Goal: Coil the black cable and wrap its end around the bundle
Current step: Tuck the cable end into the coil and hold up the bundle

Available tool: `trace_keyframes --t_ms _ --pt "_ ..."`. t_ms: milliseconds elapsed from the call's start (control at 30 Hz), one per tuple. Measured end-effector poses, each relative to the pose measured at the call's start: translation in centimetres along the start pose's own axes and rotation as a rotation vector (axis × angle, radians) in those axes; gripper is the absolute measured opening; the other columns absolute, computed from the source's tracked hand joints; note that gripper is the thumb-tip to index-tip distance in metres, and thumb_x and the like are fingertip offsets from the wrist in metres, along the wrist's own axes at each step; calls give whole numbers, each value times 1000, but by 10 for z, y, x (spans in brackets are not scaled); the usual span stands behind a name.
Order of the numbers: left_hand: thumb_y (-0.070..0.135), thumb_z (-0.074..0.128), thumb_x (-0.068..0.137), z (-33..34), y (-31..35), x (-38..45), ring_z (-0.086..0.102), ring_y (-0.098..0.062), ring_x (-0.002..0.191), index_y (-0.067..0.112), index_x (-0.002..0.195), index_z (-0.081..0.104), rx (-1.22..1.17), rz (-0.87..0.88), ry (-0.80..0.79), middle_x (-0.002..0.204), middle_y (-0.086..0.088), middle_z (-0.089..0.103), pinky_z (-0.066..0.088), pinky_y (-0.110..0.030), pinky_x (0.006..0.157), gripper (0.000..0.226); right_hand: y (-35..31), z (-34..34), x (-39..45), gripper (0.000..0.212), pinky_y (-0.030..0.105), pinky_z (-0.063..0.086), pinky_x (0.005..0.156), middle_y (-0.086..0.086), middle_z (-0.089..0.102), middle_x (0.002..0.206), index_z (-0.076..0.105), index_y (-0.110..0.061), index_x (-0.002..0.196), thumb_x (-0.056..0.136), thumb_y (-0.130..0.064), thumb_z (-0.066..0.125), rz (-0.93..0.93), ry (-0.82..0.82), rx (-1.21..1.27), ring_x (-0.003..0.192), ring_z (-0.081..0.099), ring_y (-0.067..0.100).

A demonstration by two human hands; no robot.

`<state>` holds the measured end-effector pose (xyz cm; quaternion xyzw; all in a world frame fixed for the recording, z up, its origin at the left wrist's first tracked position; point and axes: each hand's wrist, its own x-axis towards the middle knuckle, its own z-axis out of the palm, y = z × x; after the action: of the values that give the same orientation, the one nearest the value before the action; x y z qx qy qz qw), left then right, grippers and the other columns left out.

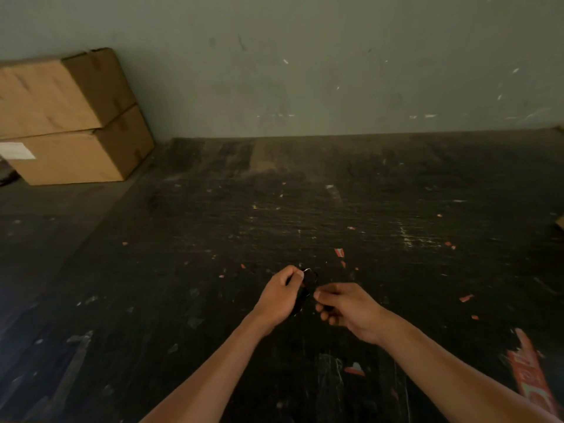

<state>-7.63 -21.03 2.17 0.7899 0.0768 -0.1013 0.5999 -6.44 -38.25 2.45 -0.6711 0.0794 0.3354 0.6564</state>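
There were 2 hands, the left hand (279,296) and the right hand (348,309), and 1 black cable (306,290) between them. 2 cardboard boxes (65,93) stood stacked, 1 on the other, with 1 white label (18,150) on the lower. There was 1 dark surface (335,209) and 1 wall (305,62).

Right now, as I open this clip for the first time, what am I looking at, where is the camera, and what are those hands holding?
There is one picture, from a camera worn on a person's head, looking forward and down. No machine: two bare hands over a dark, scuffed surface strewn with paper scraps. The left hand grips a small black cable bundle; the right hand pinches near it, probably the cable's end, though it is too dark to tell. Two boxes are stacked far left by the wall.
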Motion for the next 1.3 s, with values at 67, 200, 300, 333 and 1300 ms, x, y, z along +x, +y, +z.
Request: trace_keyframes --t_ms 67,200,300,333,1300 --pt "33 43 103 -1 -1 0 62 -13 84 33 100 60 -6 12 2 99 2 62 54 -33 72 17 0 -2 0 15 24 45 51 1 65 66 71 -10 104 92 -15 64 16 33 -23 56 57 12" --pt "25 49 101 -8 -4 0 66 -13 89 38 131 25 -71 -18 -13 112 6 58 58 -31 75 40 6 -2 0 13 22 41 46 0 60 57 74 -9 96 89 -18 69 116 105 -41 49 52 10" --pt "24 49 101 -6 -5 1 65 -8 87 34 122 36 29 35 2 115 4 60 55 -22 67 27 9 4 1 11 22 36 41 1 55 53 72 -7 89 87 -18 71 183 144 -20 45 48 11" --pt "25 49 101 -4 -5 1 63 -6 84 35 118 41 53 59 13 114 3 61 52 -17 62 22 9 7 2 10 22 35 41 2 54 53 71 -7 87 87 -17 71 194 152 2 44 47 11" --pt "11 73 85 1 -26 2 68 5 89 31 95 68 1 154 210 92 12 73 52 -16 79 23 0 24 -4 20 26 50 71 8 75 94 69 -13 106 87 -6 68 -240 256 66 82 69 15"
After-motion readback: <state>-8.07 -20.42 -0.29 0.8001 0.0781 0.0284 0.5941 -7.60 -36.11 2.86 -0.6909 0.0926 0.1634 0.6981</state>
